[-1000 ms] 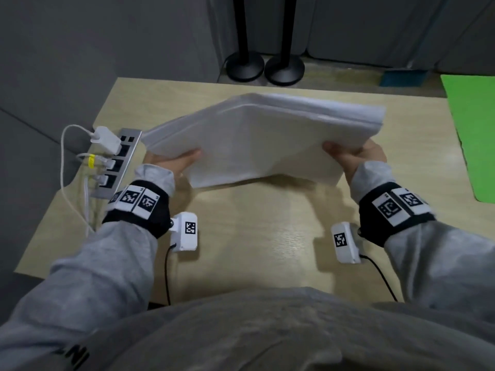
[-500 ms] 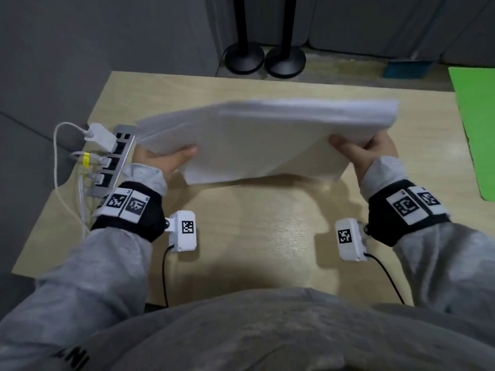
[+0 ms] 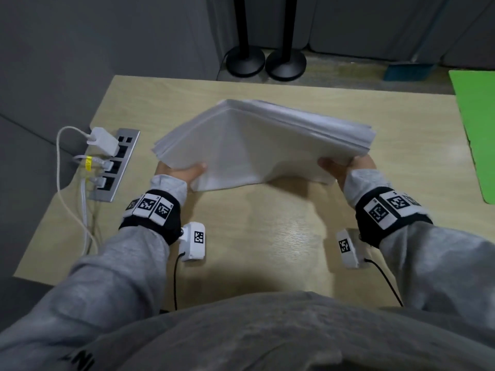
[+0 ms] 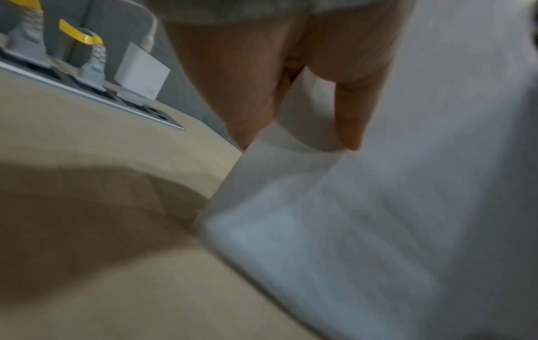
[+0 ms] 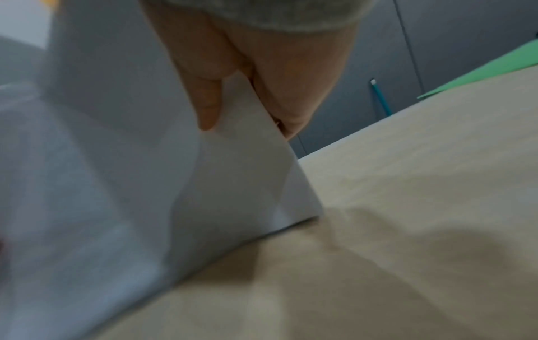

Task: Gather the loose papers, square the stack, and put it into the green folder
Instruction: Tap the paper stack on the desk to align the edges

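Observation:
A thick stack of white papers [image 3: 262, 143] stands on edge on the wooden table [image 3: 267, 236], tilted away from me, its lower edge on the tabletop. My left hand [image 3: 182, 171] grips the stack's left side, thumb on the near face [image 4: 349, 96]. My right hand [image 3: 345, 167] grips the right side, thumb on the near face [image 5: 208, 101]. The papers [image 4: 378, 207] fill the right of the left wrist view, and the papers [image 5: 116, 184] fill the left of the right wrist view. The green folder [image 3: 479, 129] lies flat at the table's right edge, apart from the stack; the folder [image 5: 495, 73] shows far right.
A metal power strip [image 3: 115, 167] with a white charger [image 3: 103, 140] and cables sits at the table's left edge, close to my left hand. Two black stand bases [image 3: 265, 60] stand beyond the far edge. A blue broom [image 3: 407, 70] lies on the floor behind.
The stack has swung: its left end dropped toward me and the top edge now slopes down to both sides. Both hands keep their grip; my view shifted slightly.

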The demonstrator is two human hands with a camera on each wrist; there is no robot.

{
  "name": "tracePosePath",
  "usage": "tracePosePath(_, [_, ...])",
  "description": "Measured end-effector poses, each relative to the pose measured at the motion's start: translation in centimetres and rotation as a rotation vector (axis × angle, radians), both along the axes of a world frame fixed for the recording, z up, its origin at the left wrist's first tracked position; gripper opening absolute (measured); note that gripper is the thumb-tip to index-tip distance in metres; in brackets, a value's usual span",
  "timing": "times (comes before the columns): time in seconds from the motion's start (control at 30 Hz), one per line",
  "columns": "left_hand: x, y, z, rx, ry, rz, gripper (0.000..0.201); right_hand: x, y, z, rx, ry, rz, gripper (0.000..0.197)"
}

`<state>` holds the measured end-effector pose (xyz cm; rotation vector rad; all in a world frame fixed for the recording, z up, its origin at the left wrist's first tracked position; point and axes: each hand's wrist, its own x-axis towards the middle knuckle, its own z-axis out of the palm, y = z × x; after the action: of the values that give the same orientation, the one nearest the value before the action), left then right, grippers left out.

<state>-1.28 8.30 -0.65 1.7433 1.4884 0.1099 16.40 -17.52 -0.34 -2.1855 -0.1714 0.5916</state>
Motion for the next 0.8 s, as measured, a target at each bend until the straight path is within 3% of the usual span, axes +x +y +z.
tracePosePath(0.07, [-0.1, 0.2, -0.1, 0.017, -0.045, 0.059, 0.099, -0.2, 0.2, 0.5, 0.158, 0.015, -0.07, 0.032])
tracePosePath(0.2, [-0.5, 0.6, 0.4, 0.035, -0.085, 0.062, 0.079, -0.2, -0.2, 1.1, 0.3, -0.068, -0.165, 0.026])
tracePosePath(0.33, [0.0, -0.4, 0.2, -0.078, 0.007, 0.019, 0.084, -0.9, -0.3, 1.1, -0.116, 0.006, -0.038, 0.069])
tracePosePath(0.43, [-0.3, -1.0, -0.3, -0.058, 0.076, 0.003, 0.091, -1.1, -0.3, 1.1, -0.25, 0.046, 0.031, 0.074])
tracePosePath(0.53, [-0.6, -1.4, 0.3, -0.017, 0.087, 0.026, 0.082, -0.7, -0.6, 0.7, -0.269, 0.035, 0.058, 0.076])
tracePosePath(0.6, [-0.6, -1.1, -0.2, -0.056, 0.099, 0.026, 0.089, -0.6, -0.6, 0.4, -0.241, 0.054, 0.07, 0.078])
tracePosePath(0.67, [-0.8, -1.1, -0.3, 0.018, 0.071, 0.012, 0.092, -0.5, -0.8, 0.0, -0.188, 0.068, 0.015, 0.074])
tracePosePath(0.8, [-0.6, -0.9, 0.5, 0.074, -0.071, 0.04, 0.062, -0.3, -0.6, 0.0, 0.066, 0.042, -0.107, 0.048])
